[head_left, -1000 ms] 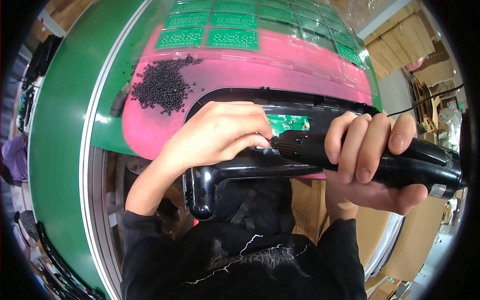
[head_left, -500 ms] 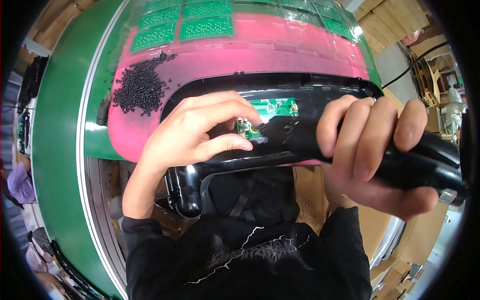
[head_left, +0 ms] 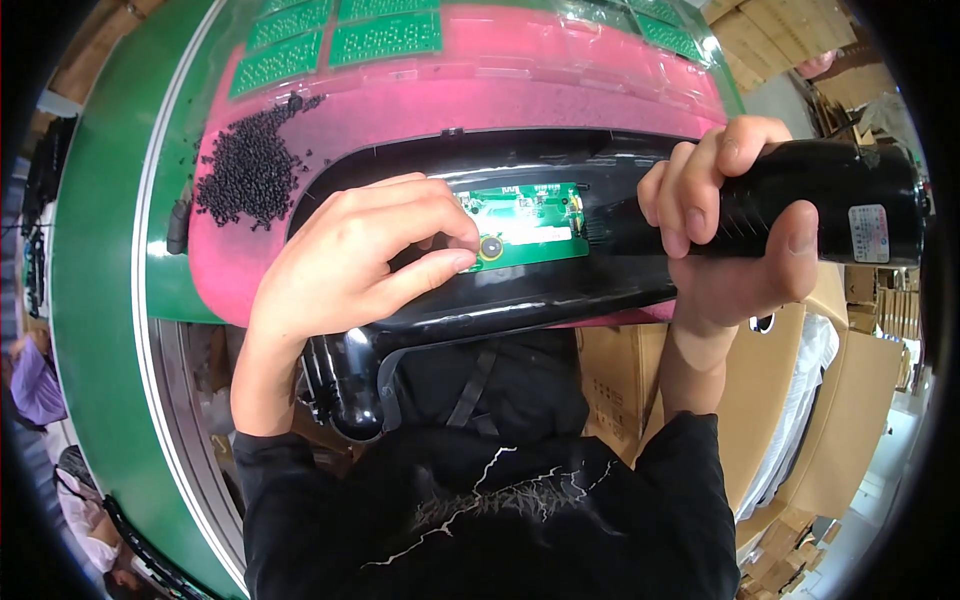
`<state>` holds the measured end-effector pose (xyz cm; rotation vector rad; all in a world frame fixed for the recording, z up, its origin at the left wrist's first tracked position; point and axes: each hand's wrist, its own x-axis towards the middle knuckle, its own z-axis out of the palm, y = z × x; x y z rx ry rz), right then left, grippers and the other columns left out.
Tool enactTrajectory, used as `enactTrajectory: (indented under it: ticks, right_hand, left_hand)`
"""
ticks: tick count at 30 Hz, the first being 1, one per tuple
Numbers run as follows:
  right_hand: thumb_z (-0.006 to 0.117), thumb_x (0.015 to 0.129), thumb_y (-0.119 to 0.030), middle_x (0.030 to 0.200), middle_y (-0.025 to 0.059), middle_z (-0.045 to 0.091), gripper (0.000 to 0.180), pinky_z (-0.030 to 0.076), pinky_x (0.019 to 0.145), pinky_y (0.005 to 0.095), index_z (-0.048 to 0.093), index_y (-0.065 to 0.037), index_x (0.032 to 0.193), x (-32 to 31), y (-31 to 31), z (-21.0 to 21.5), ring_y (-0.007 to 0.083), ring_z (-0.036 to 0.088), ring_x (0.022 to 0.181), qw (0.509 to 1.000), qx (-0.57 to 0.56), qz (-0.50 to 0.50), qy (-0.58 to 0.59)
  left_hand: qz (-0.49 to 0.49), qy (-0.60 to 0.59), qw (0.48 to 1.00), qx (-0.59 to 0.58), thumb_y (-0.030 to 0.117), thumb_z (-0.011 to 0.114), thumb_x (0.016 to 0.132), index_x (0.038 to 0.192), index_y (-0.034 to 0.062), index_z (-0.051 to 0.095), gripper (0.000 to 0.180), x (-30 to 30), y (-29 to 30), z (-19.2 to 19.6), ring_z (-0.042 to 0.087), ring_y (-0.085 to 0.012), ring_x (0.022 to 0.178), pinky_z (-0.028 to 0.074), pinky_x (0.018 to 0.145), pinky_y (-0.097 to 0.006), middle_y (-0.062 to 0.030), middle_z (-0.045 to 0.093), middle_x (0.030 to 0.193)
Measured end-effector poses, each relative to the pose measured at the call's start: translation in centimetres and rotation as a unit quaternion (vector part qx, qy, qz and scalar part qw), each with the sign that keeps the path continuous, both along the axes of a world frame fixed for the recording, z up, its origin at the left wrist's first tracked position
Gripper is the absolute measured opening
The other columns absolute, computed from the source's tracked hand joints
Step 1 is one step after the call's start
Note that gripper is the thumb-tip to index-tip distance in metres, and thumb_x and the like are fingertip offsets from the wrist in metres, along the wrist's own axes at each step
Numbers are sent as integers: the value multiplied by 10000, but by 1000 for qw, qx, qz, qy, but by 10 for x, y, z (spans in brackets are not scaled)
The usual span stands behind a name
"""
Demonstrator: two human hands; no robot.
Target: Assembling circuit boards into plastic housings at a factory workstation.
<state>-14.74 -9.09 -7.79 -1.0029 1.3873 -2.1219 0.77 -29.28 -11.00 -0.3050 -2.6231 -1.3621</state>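
My left hand (head_left: 350, 260) rests on a glossy black plastic housing (head_left: 480, 310), its thumb and forefinger pinched at the left end of a small green circuit board (head_left: 525, 225) set inside the housing. My right hand (head_left: 730, 240) is wrapped around a thick black electric screwdriver (head_left: 830, 205) that lies roughly level, its tip pointing left at the board's right end. The housing lies on a pink mat (head_left: 520, 90) at the near edge of the bench.
A heap of small black screws (head_left: 248, 172) lies on the mat to the left. Green circuit board panels (head_left: 385, 35) sit at the far side on the green conveyor (head_left: 100, 250). Cardboard boxes (head_left: 790, 400) stand at the right. Another person's sleeve (head_left: 35, 385) shows at far left.
The screwdriver has drawn back to the right, uncovering the green board. My left fingers stayed pinched at the board's left end.
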Motion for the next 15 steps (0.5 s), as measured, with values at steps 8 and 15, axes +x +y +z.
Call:
enactTrajectory:
  ticks: [8, 15]
  right_hand:
    - [625, 815, -569, 575, -22, 449, 569, 319, 422, 239, 482, -45, 980, 5, -11, 2, 76, 390, 419, 998, 29, 2, 61]
    - [613, 837, -541, 575, -22, 438, 541, 311, 425, 235, 487, -42, 1003, -7, -12, -2, 76, 385, 421, 993, 8, 100, 60]
  left_hand:
    - [26, 37, 999, 11, 26, 677, 811, 874, -10, 641, 82, -2, 2, 3, 628, -253, 764, 509, 669, -342, -104, 643, 825]
    - [314, 139, 927, 148, -21, 555, 901, 877, -53, 620, 76, 36, 9, 25, 576, -93, 611, 449, 557, -218, -74, 637, 732]
